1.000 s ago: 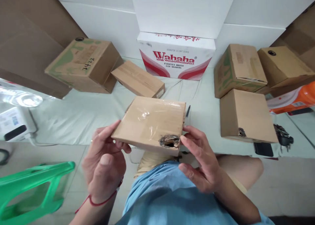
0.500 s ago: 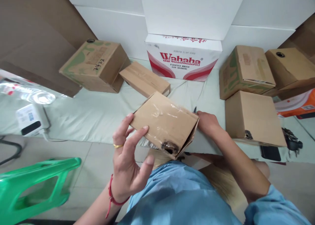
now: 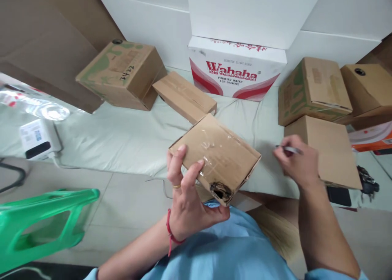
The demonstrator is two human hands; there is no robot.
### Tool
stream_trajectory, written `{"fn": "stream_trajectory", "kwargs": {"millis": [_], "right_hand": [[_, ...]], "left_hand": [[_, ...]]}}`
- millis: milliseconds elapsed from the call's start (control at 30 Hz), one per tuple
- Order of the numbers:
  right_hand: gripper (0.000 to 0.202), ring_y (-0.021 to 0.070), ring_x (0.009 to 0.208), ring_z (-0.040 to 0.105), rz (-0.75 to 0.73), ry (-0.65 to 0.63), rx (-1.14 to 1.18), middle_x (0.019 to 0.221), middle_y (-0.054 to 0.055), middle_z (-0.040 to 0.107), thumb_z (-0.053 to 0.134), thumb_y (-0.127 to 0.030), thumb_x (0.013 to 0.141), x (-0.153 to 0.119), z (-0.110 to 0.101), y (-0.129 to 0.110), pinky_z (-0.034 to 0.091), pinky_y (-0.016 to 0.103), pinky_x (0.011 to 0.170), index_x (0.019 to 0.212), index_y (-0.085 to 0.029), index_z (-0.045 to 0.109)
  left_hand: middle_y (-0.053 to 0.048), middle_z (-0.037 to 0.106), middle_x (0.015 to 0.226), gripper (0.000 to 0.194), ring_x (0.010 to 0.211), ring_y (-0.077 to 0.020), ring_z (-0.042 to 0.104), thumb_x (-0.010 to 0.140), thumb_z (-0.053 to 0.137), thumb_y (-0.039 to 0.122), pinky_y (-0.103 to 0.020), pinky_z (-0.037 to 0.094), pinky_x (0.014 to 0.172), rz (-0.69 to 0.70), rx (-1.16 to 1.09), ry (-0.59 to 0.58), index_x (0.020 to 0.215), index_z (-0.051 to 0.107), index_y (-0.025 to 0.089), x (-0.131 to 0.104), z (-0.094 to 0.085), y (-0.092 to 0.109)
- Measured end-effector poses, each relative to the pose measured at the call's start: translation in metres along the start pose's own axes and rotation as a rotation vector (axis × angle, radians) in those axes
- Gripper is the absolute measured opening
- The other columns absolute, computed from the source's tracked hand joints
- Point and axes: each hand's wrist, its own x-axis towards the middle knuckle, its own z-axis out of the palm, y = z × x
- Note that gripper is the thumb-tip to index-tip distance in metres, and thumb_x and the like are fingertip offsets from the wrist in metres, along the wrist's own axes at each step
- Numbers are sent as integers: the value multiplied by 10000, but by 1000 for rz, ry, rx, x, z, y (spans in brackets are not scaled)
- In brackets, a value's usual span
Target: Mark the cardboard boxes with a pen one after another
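My left hand (image 3: 186, 194) grips a small flat cardboard box (image 3: 219, 151) by its near left edge, held tilted above my lap. Clear tape covers the box's top, and a torn dark hole shows at its near corner. My right hand (image 3: 295, 161) is off to the right of the box, closed around a pen (image 3: 289, 149) that points left. That hand hovers in front of a plain brown box (image 3: 326, 147) lying on the white cloth-covered table (image 3: 116, 141).
Several cardboard boxes lie on the table: a green-printed one (image 3: 122, 73) at left, a flat one (image 3: 185, 96) beside it, a white Wahaha carton (image 3: 237, 69) at the back, others (image 3: 315, 90) at right. A green plastic stool (image 3: 39, 227) stands on the floor at left. Keys (image 3: 367, 182) lie at the far right.
My right hand let go of the small box, reached behind it and came away to the right holding a pen. My left hand alone now holds the box, which has rotated.
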Motion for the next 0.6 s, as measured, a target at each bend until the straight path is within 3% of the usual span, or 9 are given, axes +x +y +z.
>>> {"fn": "stream_trajectory", "kwargs": {"millis": [67, 100, 133, 200, 267, 367, 500, 600], "right_hand": [[262, 136, 494, 418, 120, 317, 489, 581, -71, 466, 753, -294, 827, -4, -17, 5, 328, 293, 542, 734, -271, 509], [307, 126, 461, 340, 151, 368, 755, 553, -86, 398, 773, -304, 831, -6, -26, 5, 287, 293, 499, 719, -285, 489], [287, 123, 440, 292, 167, 349, 993, 538, -89, 380, 780, -320, 847, -9, -33, 1, 247, 296, 462, 730, -295, 519], [110, 125, 419, 301, 163, 201, 1300, 552, -63, 498, 762, -348, 887, -17, -46, -11, 226, 300, 414, 849, -301, 670], [128, 135, 459, 446, 118, 75, 1365, 689, -7, 686, 752, -358, 922, -28, -53, -29, 313, 295, 415, 1025, -286, 777], [127, 165, 585, 616, -48, -68, 1311, 758, 19, 733, 778, -281, 947, -44, -58, -56, 470, 309, 524, 1070, -270, 810], [153, 169, 635, 640, -348, -265, 1156, 745, 13, 712, 714, -158, 955, -47, -61, -86, 513, 336, 623, 1048, -256, 786], [173, 146, 649, 628, -479, -291, 1000, 801, 3, 738, 661, -120, 947, -39, -62, -102, 505, 311, 634, 1024, -254, 739]], "left_hand": [[-152, 243, 1755, 1050, 1643, -550, 226, 672, 980, 570, -791, 157, 1320, 0, -11, -11, 1543, 446, 324, 3, 4, -2], [-151, 240, 1759, 1052, 1646, -553, 219, 657, 1000, 571, -791, 163, 1317, -3, -23, -15, 1525, 460, 325, 5, 6, -3], [-144, 237, 1766, 1047, 1652, -553, 209, 642, 1016, 578, -785, 166, 1320, -12, -38, -16, 1504, 477, 331, 6, 7, -4], [-125, 235, 1778, 1021, 1664, -548, 187, 628, 1030, 593, -766, 191, 1320, -28, -67, -9, 1469, 507, 347, 8, 10, -7], [-128, 230, 1778, 1007, 1667, -549, 180, 641, 1028, 546, -763, 220, 1309, -37, -66, -8, 1475, 499, 350, 9, 13, -7], [-170, 237, 1744, 992, 1643, -543, 240, 684, 974, 392, -772, 234, 1294, -15, -38, -24, 1521, 446, 322, 12, 16, -6], [-169, 287, 1703, 960, 1629, -528, 271, 689, 955, 409, -763, 216, 1302, -2, -63, -11, 1506, 457, 328, 16, 19, -6], [-169, 324, 1679, 996, 1626, -527, 276, 651, 991, 473, -766, 233, 1291, 12, -78, 2, 1489, 472, 337, 17, 21, -9]]}}
